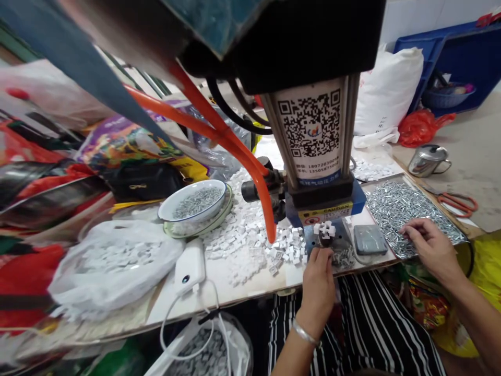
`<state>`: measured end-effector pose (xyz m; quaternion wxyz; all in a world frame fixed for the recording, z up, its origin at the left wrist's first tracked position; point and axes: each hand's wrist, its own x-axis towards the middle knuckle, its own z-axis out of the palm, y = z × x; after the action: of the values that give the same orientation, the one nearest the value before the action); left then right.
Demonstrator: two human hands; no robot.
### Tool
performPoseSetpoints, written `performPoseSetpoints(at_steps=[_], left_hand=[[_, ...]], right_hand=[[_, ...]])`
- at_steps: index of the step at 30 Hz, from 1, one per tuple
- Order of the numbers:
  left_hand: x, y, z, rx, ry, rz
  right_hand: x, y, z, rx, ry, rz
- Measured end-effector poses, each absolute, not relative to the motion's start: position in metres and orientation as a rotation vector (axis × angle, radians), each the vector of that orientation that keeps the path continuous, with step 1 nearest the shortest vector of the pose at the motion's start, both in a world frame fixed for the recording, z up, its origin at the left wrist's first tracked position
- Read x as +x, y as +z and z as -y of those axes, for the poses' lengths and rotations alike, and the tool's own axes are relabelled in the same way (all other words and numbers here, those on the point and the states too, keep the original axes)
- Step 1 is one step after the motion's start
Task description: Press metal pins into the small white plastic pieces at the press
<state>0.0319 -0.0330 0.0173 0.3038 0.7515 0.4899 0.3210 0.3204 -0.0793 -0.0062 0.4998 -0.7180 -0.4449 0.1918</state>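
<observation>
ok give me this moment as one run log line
left hand: at foot of press | right hand: fingertips at pins | white bits: strewn left of press

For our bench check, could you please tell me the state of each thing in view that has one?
Left hand: fingers bent, at the press base
Right hand: fingers bent, at the metal pins
Metal pins: loose, spread in a layer
Enamel bowl: partly filled
Plastic bag: open, white pieces inside
White device: plugged in
Metal cup: upright, lidded
Scissors: lying flat, blade opening unclear
White sack: upright, bulging
</observation>
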Motion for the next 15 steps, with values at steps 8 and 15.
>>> performPoseSetpoints(at_steps=[8, 15], left_hand=[[0.029, 0.018, 0.042, 1.759, 0.951, -1.302], [0.031, 0.026, 0.049, 1.422, 0.913, -1.285]], right_hand=[[0.264, -0.004, 0.097, -1.648, 0.717, 1.237], [0.209, 0.02, 0.093, -1.445, 0.776, 1.446]])
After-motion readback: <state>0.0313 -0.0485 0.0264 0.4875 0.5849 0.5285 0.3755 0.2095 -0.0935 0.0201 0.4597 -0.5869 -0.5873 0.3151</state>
